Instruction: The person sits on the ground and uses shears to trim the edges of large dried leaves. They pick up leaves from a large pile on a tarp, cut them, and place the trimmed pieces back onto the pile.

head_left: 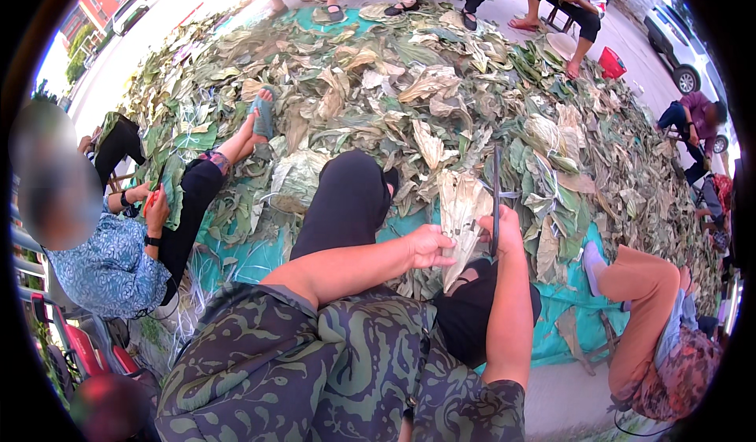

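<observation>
Pinching the lower edge of a pale dried leaf (461,206) between thumb and fingers, my left hand (429,245) faces my right hand (505,231), which is curled around dark scissors (496,176), the blades upright beside the leaf. The leaf sits between both hands, above my dark right trouser leg (472,316); it is papery, ribbed and fan-shaped. The scissors' handles are mostly covered by my fingers. Just beyond, a smooth teal sheet (555,308) shows under a broad heap of leaves (370,119), crinkled, brittle-looking, tan and dull green. On my left, a co-worker (110,257) in a patterned blue top grips red-handled scissors (150,203) and a green leaf. Far off, past the heap's right side, stands a red bucket (612,64); I can't make out its contents. A white car (679,42) is partly cut off by the dark rim.
</observation>
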`<act>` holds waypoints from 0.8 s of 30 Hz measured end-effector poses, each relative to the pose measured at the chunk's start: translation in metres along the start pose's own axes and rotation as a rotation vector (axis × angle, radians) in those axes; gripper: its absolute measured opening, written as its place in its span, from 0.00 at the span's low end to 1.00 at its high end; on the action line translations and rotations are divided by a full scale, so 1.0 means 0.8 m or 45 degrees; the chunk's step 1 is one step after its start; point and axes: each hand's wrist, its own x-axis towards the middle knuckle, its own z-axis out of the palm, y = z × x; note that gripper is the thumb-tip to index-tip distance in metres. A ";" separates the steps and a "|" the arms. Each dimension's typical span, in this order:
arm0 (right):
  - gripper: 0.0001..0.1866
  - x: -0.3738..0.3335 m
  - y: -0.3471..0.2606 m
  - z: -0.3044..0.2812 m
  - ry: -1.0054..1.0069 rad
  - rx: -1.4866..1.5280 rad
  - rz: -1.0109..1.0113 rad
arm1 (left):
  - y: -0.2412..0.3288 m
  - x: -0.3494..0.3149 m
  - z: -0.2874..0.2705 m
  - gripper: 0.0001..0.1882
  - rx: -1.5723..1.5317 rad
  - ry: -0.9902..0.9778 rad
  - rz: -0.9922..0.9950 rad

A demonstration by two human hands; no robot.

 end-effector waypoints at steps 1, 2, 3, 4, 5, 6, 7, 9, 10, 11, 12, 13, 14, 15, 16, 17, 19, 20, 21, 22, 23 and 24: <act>0.10 -0.001 -0.002 0.001 0.003 -0.004 0.003 | 0.000 0.000 0.000 0.10 0.006 0.009 0.005; 0.10 -0.002 -0.002 0.001 0.006 -0.007 0.006 | 0.000 0.000 0.000 0.10 0.012 0.018 0.011; 0.10 -0.001 -0.002 0.000 0.004 -0.003 0.008 | 0.000 0.000 0.001 0.10 0.018 0.025 0.015; 0.10 -0.001 -0.001 0.000 0.001 0.001 0.009 | 0.000 -0.001 0.003 0.10 0.042 0.064 0.020; 0.11 -0.001 -0.001 -0.001 -0.002 0.006 0.011 | 0.000 -0.001 0.005 0.10 0.067 0.103 0.025; 0.11 -0.001 -0.002 0.000 -0.002 -0.001 0.015 | 0.000 -0.002 0.007 0.10 0.091 0.144 0.031; 0.11 -0.002 -0.003 0.001 -0.002 -0.007 0.018 | 0.000 -0.001 0.007 0.10 0.120 0.171 0.035; 0.11 -0.002 -0.003 0.001 0.002 -0.015 0.025 | 0.001 0.000 0.009 0.10 0.180 0.222 0.043; 0.11 -0.001 -0.002 0.000 0.007 -0.016 0.027 | 0.001 -0.001 0.010 0.10 0.200 0.237 0.048; 0.11 -0.001 -0.001 0.000 0.011 -0.018 0.030 | 0.002 -0.002 0.013 0.10 0.220 0.252 0.054; 0.11 -0.001 -0.001 0.000 0.013 -0.020 0.022 | 0.003 -0.004 0.014 0.10 0.239 0.268 0.060; 0.11 -0.002 -0.002 0.000 0.014 -0.022 0.014 | 0.003 -0.004 0.014 0.10 0.220 0.252 0.063; 0.11 -0.003 -0.002 0.001 0.016 -0.024 0.006 | 0.002 -0.003 0.013 0.10 0.201 0.236 0.065; 0.10 -0.002 -0.001 0.001 0.023 -0.013 0.000 | 0.001 -0.003 0.011 0.10 0.182 0.220 0.069; 0.10 -0.001 0.000 0.000 0.031 -0.002 -0.007 | -0.001 -0.002 0.009 0.11 0.140 0.197 0.068; 0.10 0.000 0.001 0.000 0.038 0.008 -0.013 | -0.003 0.000 0.006 0.11 0.099 0.175 0.067; 0.10 0.000 0.000 0.000 0.075 0.026 -0.043 | -0.005 0.003 -0.001 0.11 0.081 0.128 0.021; 0.10 0.000 0.000 0.000 0.093 0.035 -0.058 | -0.005 0.005 -0.006 0.12 0.106 0.105 -0.023; 0.10 0.001 0.002 -0.001 0.110 0.038 -0.061 | -0.005 0.006 -0.010 0.12 0.131 0.083 -0.066; 0.10 0.002 0.004 -0.003 0.128 0.041 -0.064 | -0.006 0.007 -0.014 0.13 0.149 0.053 -0.086; 0.10 0.004 0.006 -0.004 0.145 0.043 -0.067 | -0.007 0.009 -0.017 0.13 0.167 0.023 -0.107; 0.10 0.004 0.006 -0.004 0.142 0.061 -0.070 | -0.006 0.007 -0.017 0.13 0.184 -0.004 -0.126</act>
